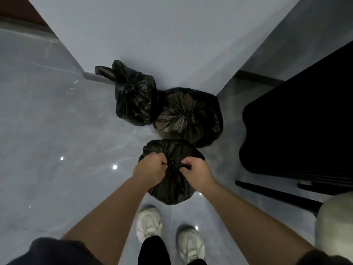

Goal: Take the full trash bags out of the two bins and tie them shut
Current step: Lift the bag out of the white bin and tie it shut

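Three black trash bags sit on the grey tiled floor by a wall corner. The nearest bag (172,188) lies just in front of my feet, its neck gathered at the top. My left hand (149,169) and my right hand (198,173) each grip one end of its drawstring, pulling apart across the knot. Behind it a round bag (189,117) rests with its mouth cinched shut. A third bag (133,96), further left against the wall, is tied with two ears sticking up. No bin can be made out.
A pale wall corner (152,44) rises right behind the bags. A large black object (305,121) with dark bars at its base stands to the right. A pale fuzzy shape (334,226) fills the lower right. My white shoes (149,224) stand on the glossy floor.
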`<action>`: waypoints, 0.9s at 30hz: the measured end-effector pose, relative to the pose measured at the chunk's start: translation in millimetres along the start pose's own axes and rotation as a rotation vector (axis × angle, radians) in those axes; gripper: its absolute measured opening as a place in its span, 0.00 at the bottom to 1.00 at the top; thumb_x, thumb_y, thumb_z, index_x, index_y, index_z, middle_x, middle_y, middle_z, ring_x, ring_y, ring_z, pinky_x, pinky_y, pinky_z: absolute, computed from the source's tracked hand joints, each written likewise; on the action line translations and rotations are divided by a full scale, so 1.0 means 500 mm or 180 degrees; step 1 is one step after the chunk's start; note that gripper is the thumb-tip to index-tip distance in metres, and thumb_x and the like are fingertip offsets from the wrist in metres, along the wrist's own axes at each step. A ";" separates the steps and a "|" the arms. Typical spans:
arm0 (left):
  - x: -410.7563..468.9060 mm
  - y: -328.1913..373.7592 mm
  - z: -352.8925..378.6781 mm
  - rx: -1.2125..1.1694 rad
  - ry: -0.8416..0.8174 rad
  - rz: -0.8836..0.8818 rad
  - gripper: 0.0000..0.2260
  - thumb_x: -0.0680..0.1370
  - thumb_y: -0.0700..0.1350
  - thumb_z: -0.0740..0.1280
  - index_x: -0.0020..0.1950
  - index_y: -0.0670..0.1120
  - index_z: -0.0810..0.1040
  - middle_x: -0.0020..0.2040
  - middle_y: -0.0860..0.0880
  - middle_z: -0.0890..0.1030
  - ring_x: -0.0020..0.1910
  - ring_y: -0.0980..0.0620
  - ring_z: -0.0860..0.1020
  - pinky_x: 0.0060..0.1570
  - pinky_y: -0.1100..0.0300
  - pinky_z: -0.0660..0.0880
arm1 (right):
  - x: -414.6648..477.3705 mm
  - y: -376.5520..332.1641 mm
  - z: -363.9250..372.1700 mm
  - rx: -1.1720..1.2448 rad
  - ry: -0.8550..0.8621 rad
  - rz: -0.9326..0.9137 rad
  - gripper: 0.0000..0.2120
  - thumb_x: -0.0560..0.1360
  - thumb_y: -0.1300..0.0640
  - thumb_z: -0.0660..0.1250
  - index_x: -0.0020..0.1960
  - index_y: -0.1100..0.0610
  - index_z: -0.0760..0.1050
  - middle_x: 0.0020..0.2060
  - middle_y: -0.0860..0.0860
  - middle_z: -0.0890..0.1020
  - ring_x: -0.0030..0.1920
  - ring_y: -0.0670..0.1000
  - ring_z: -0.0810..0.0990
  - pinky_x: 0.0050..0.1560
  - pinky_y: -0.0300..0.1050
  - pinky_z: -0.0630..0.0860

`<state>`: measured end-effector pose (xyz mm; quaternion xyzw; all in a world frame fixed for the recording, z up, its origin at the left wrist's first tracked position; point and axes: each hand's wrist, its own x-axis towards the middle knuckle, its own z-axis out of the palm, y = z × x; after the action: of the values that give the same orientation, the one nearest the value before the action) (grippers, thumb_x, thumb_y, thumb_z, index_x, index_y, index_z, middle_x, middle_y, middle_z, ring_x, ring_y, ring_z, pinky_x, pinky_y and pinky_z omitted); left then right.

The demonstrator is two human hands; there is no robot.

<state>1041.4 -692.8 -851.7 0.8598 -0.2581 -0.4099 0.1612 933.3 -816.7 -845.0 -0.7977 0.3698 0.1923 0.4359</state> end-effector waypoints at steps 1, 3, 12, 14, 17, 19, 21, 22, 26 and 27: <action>0.026 -0.008 0.008 0.0125 -0.0023 0.0042 0.07 0.77 0.44 0.62 0.53 0.45 0.77 0.53 0.44 0.78 0.53 0.44 0.76 0.51 0.57 0.70 | 0.020 0.008 0.012 0.0032 0.0009 0.0077 0.06 0.75 0.58 0.66 0.49 0.57 0.80 0.44 0.51 0.83 0.48 0.52 0.80 0.52 0.44 0.77; 0.078 -0.024 0.020 0.0335 -0.0048 0.0100 0.08 0.77 0.44 0.62 0.54 0.45 0.77 0.54 0.44 0.77 0.54 0.44 0.75 0.50 0.57 0.69 | 0.060 0.024 0.033 0.0113 0.0044 0.0223 0.09 0.76 0.58 0.66 0.53 0.58 0.80 0.48 0.53 0.83 0.50 0.52 0.80 0.54 0.43 0.76; 0.201 -0.067 0.040 0.1033 0.0660 0.0492 0.08 0.77 0.40 0.60 0.52 0.44 0.77 0.50 0.45 0.78 0.51 0.44 0.74 0.38 0.56 0.65 | 0.189 0.037 0.114 0.0772 0.0171 0.0622 0.12 0.75 0.60 0.67 0.57 0.60 0.79 0.53 0.56 0.82 0.56 0.55 0.80 0.62 0.49 0.75; 0.216 -0.074 0.035 0.0949 0.0730 0.0564 0.07 0.76 0.40 0.61 0.50 0.43 0.78 0.48 0.45 0.78 0.48 0.44 0.75 0.38 0.57 0.65 | 0.204 0.037 0.127 0.1027 0.0172 0.0730 0.07 0.73 0.59 0.68 0.51 0.53 0.80 0.47 0.53 0.83 0.53 0.56 0.81 0.58 0.55 0.77; 0.235 -0.087 0.026 0.0646 0.0656 0.0654 0.05 0.75 0.38 0.63 0.47 0.42 0.77 0.46 0.43 0.77 0.44 0.42 0.77 0.38 0.57 0.67 | 0.216 0.039 0.136 0.1402 0.0134 0.0826 0.11 0.72 0.61 0.69 0.40 0.46 0.76 0.39 0.45 0.80 0.51 0.56 0.82 0.57 0.55 0.78; 0.241 -0.098 0.023 0.0515 0.0561 0.0667 0.06 0.75 0.37 0.63 0.48 0.41 0.78 0.46 0.43 0.77 0.45 0.43 0.77 0.40 0.57 0.68 | 0.215 0.037 0.138 0.1578 0.0106 0.0881 0.09 0.72 0.63 0.70 0.44 0.49 0.79 0.40 0.46 0.81 0.52 0.55 0.82 0.59 0.53 0.78; 0.237 -0.108 0.023 0.0373 0.0418 0.0632 0.09 0.75 0.37 0.63 0.52 0.42 0.79 0.50 0.44 0.78 0.50 0.43 0.77 0.45 0.58 0.69 | 0.212 0.040 0.140 0.1514 0.0028 0.0862 0.11 0.72 0.62 0.70 0.54 0.57 0.80 0.46 0.51 0.83 0.53 0.54 0.81 0.61 0.48 0.76; 0.231 -0.112 0.024 0.0341 0.0330 0.0616 0.11 0.75 0.37 0.64 0.56 0.43 0.78 0.53 0.44 0.78 0.53 0.44 0.76 0.49 0.58 0.70 | 0.207 0.039 0.139 0.1451 -0.0026 0.0834 0.14 0.72 0.62 0.69 0.57 0.58 0.79 0.50 0.53 0.83 0.54 0.53 0.81 0.62 0.46 0.75; 0.196 -0.127 0.031 0.0522 -0.0197 0.0417 0.25 0.75 0.42 0.65 0.72 0.48 0.65 0.68 0.46 0.70 0.64 0.45 0.72 0.61 0.54 0.71 | 0.180 0.036 0.133 0.1141 -0.0261 0.0404 0.19 0.73 0.63 0.67 0.64 0.59 0.75 0.60 0.55 0.78 0.59 0.51 0.78 0.64 0.42 0.73; 0.186 -0.131 0.032 0.0611 -0.0269 0.0371 0.27 0.75 0.44 0.65 0.74 0.49 0.62 0.70 0.46 0.68 0.65 0.45 0.71 0.61 0.53 0.71 | 0.175 0.036 0.132 0.0961 -0.0285 0.0254 0.21 0.73 0.64 0.67 0.66 0.59 0.74 0.63 0.54 0.75 0.61 0.51 0.76 0.66 0.42 0.71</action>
<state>1098.4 -694.3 -951.5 0.8368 -0.3523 -0.4092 0.0907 977.8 -804.5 -946.1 -0.6984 0.4060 0.1870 0.5589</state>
